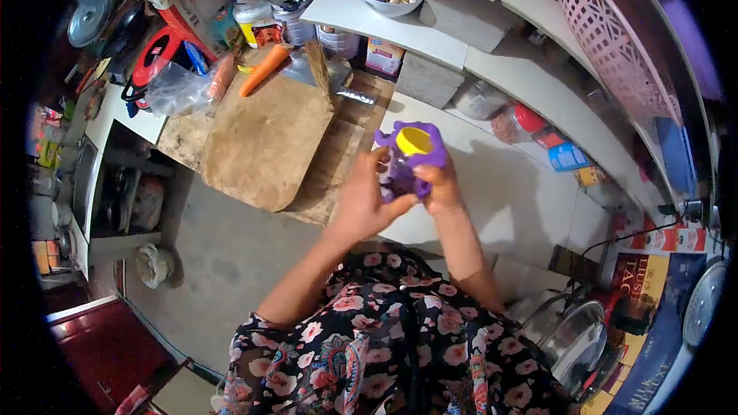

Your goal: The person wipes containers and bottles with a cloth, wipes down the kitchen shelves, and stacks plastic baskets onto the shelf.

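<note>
Here's the broad white tiled counter (511,177), spreading beneath the fingers and away to their right, and beyond them runs a long white shelf (369,19). Over to the fingers' left lies a big brown chopping board (265,150), its near corners rounded; far off to their right, up high, stands a pink lattice basket (615,46). Straight beyond the fingers, on that shelf, sits a white round bowl (390,9) with pale pieces in it. Now the hands: the left hand (365,196) has its fingers part-curled along one side, thumb stretched out low, and the right hand (440,188) grips opposite, thumb bent on the near face, its other fingers mostly hidden. Between them, right in the fingers, it's a bumpy purple object (437,155) with a rounded yellow part (415,141) facing up, lower details blurred. Left and beyond the fingers, an orange carrot (263,73) lies at the board's far edge.
</note>
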`<state>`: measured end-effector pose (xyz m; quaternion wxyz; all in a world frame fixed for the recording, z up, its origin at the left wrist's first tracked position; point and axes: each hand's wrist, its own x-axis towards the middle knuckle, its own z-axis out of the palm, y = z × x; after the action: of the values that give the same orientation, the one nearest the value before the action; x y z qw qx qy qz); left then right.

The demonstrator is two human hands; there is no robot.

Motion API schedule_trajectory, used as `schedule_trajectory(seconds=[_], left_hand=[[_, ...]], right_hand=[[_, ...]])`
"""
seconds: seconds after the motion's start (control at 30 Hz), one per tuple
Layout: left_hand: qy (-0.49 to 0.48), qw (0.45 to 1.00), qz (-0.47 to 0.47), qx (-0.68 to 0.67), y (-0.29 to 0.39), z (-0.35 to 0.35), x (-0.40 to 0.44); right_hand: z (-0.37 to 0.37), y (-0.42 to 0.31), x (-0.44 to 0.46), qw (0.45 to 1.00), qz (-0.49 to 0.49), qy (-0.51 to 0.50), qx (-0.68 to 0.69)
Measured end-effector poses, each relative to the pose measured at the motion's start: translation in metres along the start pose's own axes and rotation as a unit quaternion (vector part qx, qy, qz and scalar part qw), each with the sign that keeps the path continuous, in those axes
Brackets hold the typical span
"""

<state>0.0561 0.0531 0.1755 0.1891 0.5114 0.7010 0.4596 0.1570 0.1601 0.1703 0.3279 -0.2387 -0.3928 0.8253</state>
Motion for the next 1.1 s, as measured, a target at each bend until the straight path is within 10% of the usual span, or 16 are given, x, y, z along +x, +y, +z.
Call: schedule_trajectory(seconds=[0.07,0.2,0.43,0.57,0.77,0.9,1.0,1.1], left_hand=[[-0.087,0.933,-0.141,-0.319,-0.011,-0.008,0.0],[-0.187,0.828,-0.164,-0.502,-0.007,0.001,-0.011],[-0.014,0.971,-0.065,-0.23,-0.002,0.01,0.002],[0.056,0.966,-0.141,-0.211,-0.013,0.01,0.013],[0.009,0.957,-0.143,-0.253,-0.004,0.009,0.005],[-0.044,0.9,-0.164,-0.401,0.01,0.003,0.004],[-0.212,0.757,-0.134,-0.603,0.001,0.005,0.003],[-0.169,0.782,-0.198,-0.566,-0.008,0.013,0.005]], right_hand=[[-0.012,-0.012,-0.001,0.994,0.019,-0.048,0.099],[-0.011,-0.011,-0.003,0.982,0.036,-0.078,0.169],[0.012,0.014,-0.024,0.959,-0.08,0.046,-0.266],[0.036,0.028,-0.041,0.852,-0.261,-0.082,-0.447],[0.012,0.025,-0.025,0.889,-0.271,-0.02,-0.369],[0.003,0.005,-0.004,0.995,-0.068,0.013,-0.078],[0.0,-0.023,-0.004,0.988,0.062,-0.13,0.047],[-0.017,-0.013,0.005,0.988,0.107,-0.086,0.075]])
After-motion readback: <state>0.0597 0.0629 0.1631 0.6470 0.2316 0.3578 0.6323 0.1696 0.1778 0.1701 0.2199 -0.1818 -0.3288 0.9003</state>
